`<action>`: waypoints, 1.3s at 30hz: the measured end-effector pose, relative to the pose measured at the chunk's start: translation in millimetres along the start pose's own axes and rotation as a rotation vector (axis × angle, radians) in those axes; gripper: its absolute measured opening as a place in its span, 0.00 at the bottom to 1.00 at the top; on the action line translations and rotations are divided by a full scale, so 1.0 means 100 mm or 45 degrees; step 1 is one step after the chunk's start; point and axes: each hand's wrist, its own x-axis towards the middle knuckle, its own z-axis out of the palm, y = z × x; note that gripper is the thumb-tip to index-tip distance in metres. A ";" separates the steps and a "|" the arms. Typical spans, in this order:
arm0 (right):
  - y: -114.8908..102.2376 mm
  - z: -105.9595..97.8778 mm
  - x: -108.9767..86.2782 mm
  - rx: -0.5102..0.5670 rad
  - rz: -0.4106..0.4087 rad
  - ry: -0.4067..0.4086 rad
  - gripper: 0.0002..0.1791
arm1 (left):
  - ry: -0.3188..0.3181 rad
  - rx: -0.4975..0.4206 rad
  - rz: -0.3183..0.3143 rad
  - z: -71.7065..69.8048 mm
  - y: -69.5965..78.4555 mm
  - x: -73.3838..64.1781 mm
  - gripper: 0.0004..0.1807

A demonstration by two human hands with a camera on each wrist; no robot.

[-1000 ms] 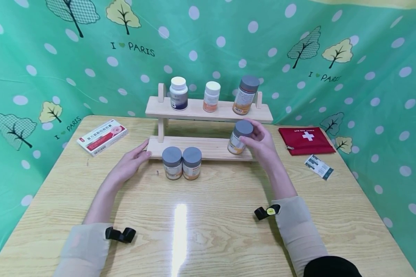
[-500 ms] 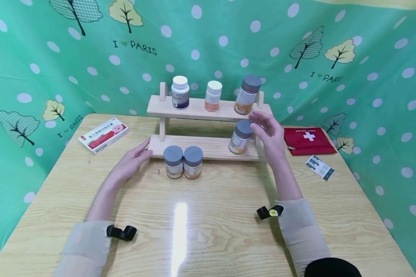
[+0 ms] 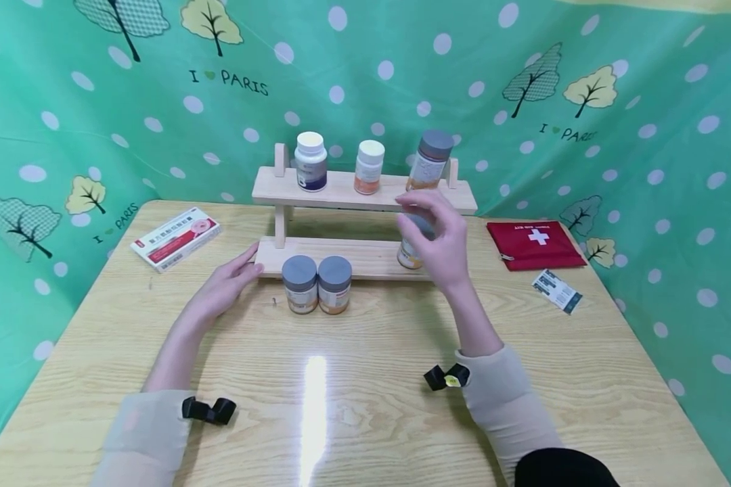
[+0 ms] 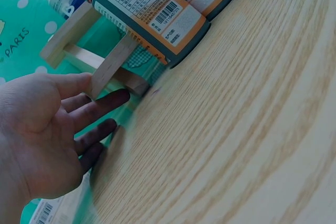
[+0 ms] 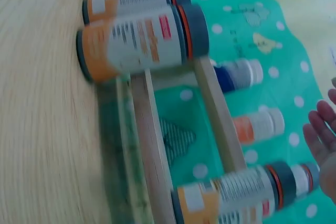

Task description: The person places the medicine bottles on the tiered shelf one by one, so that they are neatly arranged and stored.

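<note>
Right hand hovers, thumb and fingers apart, gripping nothing, and just beyond it stands the grey-capped bottle, which a stray knuckle could topple, while the left hand, straight-fingered against the wooden rack, could jolt everything by pushing!

The wooden rack is pale, with two long shelves, the upper one set back. It stands in the upper middle of the head view, and the grip of the left hand touches its lower left end. On the right part of the lower shelf one jar stands upright, closed by a grey lid. The grip of the right hand covers it partly there; in the blurred right wrist view, at the bottom, they seem apart. Two similar jars stand upright, side by side, before the rack's left part.
</note>
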 end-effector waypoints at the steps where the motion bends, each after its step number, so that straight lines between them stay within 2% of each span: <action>1: -0.01 0.05 0.00 0.006 0.002 -0.021 0.13 | 0.001 -0.002 0.000 0.00 0.00 0.00 0.38; 7: 0.03 0.32 -0.09 0.038 0.064 -0.150 0.14 | 0.004 0.010 0.022 -0.01 -0.01 -0.01 0.38; 15: 0.15 0.47 -0.21 0.033 0.246 -0.526 0.27 | 0.007 0.016 0.015 -0.01 0.00 0.00 0.38; 22: 0.19 0.52 -0.25 -0.094 0.406 -0.857 0.39 | -0.001 0.011 0.008 -0.01 -0.03 0.02 0.38; 25: 0.20 0.54 -0.26 -0.135 0.445 -0.964 0.42 | 0.003 0.021 0.003 -0.01 -0.04 0.03 0.38; 28: 0.20 0.55 -0.28 -0.195 0.452 -1.004 0.43 | 0.007 0.021 -0.007 -0.01 -0.05 0.03 0.38; 32: 0.22 0.56 -0.29 -0.251 0.449 -1.009 0.42 | 0.007 0.016 -0.018 -0.01 -0.04 0.03 0.38; 39: 0.23 0.57 -0.30 -0.244 0.495 -1.000 0.39 | 0.006 0.021 0.002 -0.01 -0.02 0.00 0.39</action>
